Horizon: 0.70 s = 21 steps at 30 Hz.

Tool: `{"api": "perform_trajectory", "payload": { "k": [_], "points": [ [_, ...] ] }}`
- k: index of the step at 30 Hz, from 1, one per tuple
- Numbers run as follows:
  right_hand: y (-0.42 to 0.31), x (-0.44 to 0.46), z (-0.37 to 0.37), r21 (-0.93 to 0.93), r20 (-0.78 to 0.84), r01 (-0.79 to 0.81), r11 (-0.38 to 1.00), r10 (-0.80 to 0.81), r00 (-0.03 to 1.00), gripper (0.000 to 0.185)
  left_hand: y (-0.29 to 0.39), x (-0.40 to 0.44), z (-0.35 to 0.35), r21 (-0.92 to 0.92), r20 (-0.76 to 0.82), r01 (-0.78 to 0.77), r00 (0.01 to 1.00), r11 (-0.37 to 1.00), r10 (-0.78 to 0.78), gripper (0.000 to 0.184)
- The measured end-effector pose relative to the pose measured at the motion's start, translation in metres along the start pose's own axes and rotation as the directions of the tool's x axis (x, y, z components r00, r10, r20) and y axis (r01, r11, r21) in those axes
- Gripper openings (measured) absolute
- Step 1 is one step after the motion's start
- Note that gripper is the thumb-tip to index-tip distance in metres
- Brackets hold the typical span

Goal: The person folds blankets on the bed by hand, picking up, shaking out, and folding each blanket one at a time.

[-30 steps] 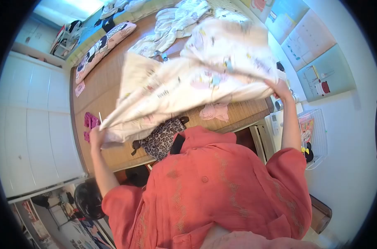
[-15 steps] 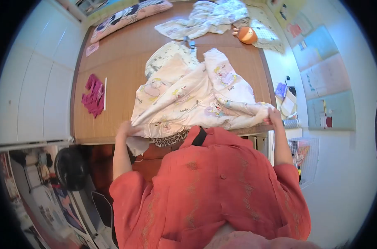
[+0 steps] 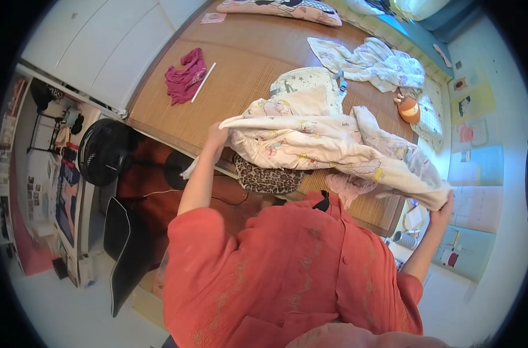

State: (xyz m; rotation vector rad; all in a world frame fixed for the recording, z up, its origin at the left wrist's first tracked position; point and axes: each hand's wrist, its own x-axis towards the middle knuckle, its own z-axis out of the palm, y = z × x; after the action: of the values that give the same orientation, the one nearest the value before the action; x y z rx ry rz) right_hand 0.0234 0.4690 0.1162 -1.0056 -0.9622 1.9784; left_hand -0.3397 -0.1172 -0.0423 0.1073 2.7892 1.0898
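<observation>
A cream blanket printed with cartoon figures stretches between my two hands, its near edge raised off the bed. My left hand is closed on its left corner. My right hand grips the opposite corner, farther right and nearer to me, beyond the bed's edge. Behind the blanket lies a star-patterned white cloth, with a blue strap beside it. Below the raised edge, a leopard-print cloth and a pink ruffled cloth show at the bed's near side.
On the bed mat lie a magenta garment, a white stick, a rumpled light blanket and an orange plush toy. A long pillow is at the far edge. A black fan stands left, by shelves.
Both hands have lifted the blanket's near edge and pulled it taut; the leopard-print cloth is more exposed. My view has turned, and my right hand reaches farther out to the right.
</observation>
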Motion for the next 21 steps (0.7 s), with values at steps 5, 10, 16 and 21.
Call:
{"api": "perform_trajectory", "payload": {
  "k": [5,10,16,21],
  "points": [
    [0.059,-0.023,0.044,-0.306,0.251,-0.206,0.93,0.287,0.924,0.038,0.05,0.02,0.024,-0.902,-0.016,0.049,0.989,0.429,-0.146,0.035],
    [0.086,-0.053,0.116,0.014,0.397,-0.256,0.967,0.229,0.889,0.038,0.11,0.013,0.047,0.252,-0.406,-0.49,0.73,0.835,0.551,0.048],
    [0.092,-0.116,0.176,0.116,0.62,-0.358,0.927,0.214,0.755,0.037,0.182,-0.105,0.094,-0.419,0.251,-0.715,0.5,0.559,0.829,0.09],
    [0.056,-0.146,0.192,0.231,0.711,-0.32,0.919,0.065,0.7,0.039,0.239,-0.118,0.105,-0.376,0.0,-0.708,0.645,0.598,0.764,0.09]
  ]
}}
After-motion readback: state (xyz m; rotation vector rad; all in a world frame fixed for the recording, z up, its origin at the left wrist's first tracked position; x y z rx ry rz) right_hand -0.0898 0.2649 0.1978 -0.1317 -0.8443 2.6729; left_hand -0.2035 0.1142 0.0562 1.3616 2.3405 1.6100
